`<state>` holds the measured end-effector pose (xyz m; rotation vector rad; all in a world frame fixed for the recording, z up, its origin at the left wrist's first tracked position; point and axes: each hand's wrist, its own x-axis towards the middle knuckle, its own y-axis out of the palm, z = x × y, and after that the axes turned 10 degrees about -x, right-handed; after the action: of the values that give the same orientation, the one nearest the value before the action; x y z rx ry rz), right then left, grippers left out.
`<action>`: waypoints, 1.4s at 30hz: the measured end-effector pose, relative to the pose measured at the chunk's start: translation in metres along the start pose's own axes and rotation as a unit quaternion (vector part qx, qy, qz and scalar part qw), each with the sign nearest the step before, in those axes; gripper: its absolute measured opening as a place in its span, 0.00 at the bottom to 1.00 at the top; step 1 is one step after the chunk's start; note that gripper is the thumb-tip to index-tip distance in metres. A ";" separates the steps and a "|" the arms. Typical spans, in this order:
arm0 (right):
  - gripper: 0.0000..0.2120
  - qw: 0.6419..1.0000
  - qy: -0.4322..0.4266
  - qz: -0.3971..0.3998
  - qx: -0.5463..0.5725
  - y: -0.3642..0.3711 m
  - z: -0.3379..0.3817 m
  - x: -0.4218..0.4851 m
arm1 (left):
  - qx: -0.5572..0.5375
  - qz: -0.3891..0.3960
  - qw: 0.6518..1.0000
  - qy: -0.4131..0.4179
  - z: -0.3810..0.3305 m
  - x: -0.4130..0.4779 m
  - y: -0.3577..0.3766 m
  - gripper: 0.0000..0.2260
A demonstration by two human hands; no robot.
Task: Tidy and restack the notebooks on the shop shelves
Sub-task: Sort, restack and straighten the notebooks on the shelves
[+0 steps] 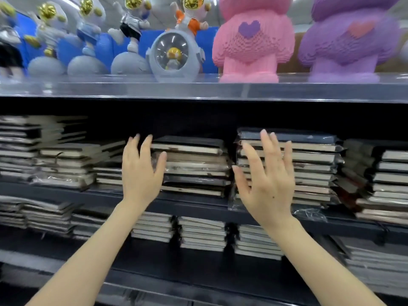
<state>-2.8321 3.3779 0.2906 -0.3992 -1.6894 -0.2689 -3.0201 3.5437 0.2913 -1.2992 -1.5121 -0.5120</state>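
Fingers (145,149) on your left hand (141,173) are spread and almost straight, and so are those on your right hand (268,184); neither hand has hold of anything. Both hands are up, backs toward you, in front of the middle shelf (187,204) of the dark shelving, which runs out of view on both sides. The top shelf (198,89) above carries a pink block figure (251,40) and a purple block figure (348,36), both cut off at the head, and a blurred row of astronaut figures (132,25). The back of the middle shelf is too dark to see into. Flat stacks of notebooks lie on it, page edges toward you. The tall stack (313,166) stands behind your right hand, which hides its left end. The short stack (194,166) sits between your two hands, with your left fingers covering its left end and the thumb lying over its front. Whether either hand actually touches a stack, you cannot tell. The left stacks (44,155) are smeared by blur, and the far-right stack (379,180) is cut off by the frame edge. Your forearms hide part of the lower-shelf stacks (202,235). Loose clear wrapping (309,214) lies on the shelf edge below the tall stack.
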 end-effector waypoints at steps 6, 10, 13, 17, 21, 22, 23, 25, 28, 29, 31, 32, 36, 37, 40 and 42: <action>0.18 0.986 -0.074 0.146 0.025 0.042 0.075 0.030 | -0.300 0.155 0.930 -0.147 0.054 0.042 0.005 0.34; 0.24 0.960 -0.020 0.270 -0.072 0.063 0.075 0.045 | -0.371 0.188 0.895 -0.165 0.053 0.042 0.011 0.31; 0.31 0.934 0.027 0.350 -0.064 0.065 0.068 0.045 | -0.346 0.203 0.911 -0.098 0.049 0.035 0.014 0.24; 0.28 0.941 0.022 0.328 -0.086 0.065 0.067 0.042 | -0.347 0.191 0.916 -0.061 0.050 0.032 0.016 0.22; 0.24 0.942 0.002 0.316 -0.118 0.065 0.072 0.041 | -0.377 0.206 0.900 -0.070 0.055 0.032 0.017 0.26; 0.24 0.941 0.000 0.317 -0.121 0.065 0.072 0.042 | -0.380 0.209 0.898 -0.073 0.054 0.030 0.018 0.27; 0.24 0.941 -0.002 0.314 -0.124 0.064 0.072 0.042 | -0.382 0.209 0.897 -0.074 0.054 0.027 0.019 0.27; 0.24 0.941 -0.003 0.310 -0.132 0.065 0.073 0.039 | -0.379 0.200 0.901 -0.073 0.053 0.024 0.022 0.26; 0.24 0.943 0.000 0.305 -0.136 0.064 0.073 0.038 | -0.385 0.211 0.896 -0.074 0.054 0.026 0.019 0.27; 0.23 0.943 0.002 0.299 -0.143 0.063 0.074 0.039 | -0.379 0.214 0.898 -0.068 0.055 0.028 0.014 0.27; 0.21 0.952 0.010 0.261 -0.158 0.061 0.081 0.042 | -0.347 0.216 0.911 -0.050 0.061 0.030 -0.003 0.27; 0.20 0.962 0.014 0.229 -0.149 0.059 0.088 0.043 | -0.323 0.209 0.922 -0.042 0.067 0.029 -0.014 0.26; 0.16 0.988 -0.028 0.151 -0.020 0.056 0.142 0.044 | -0.177 0.142 0.974 0.009 0.115 0.019 -0.060 0.20; 0.16 0.987 -0.047 0.155 0.013 0.057 0.157 0.043 | -0.133 0.123 0.983 0.030 0.131 0.016 -0.069 0.20; 0.16 0.978 -0.091 0.168 0.081 0.068 0.197 0.039 | -0.020 0.090 0.992 0.088 0.182 0.016 -0.092 0.20; 0.16 0.969 -0.107 0.197 0.106 0.081 0.222 0.035 | 0.036 0.086 0.989 0.117 0.209 0.023 -0.103 0.21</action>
<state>-3.0037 3.5435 0.2862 -0.6085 -1.7842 0.2555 -3.1979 3.6934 0.2626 -1.2538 -1.2026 -0.4746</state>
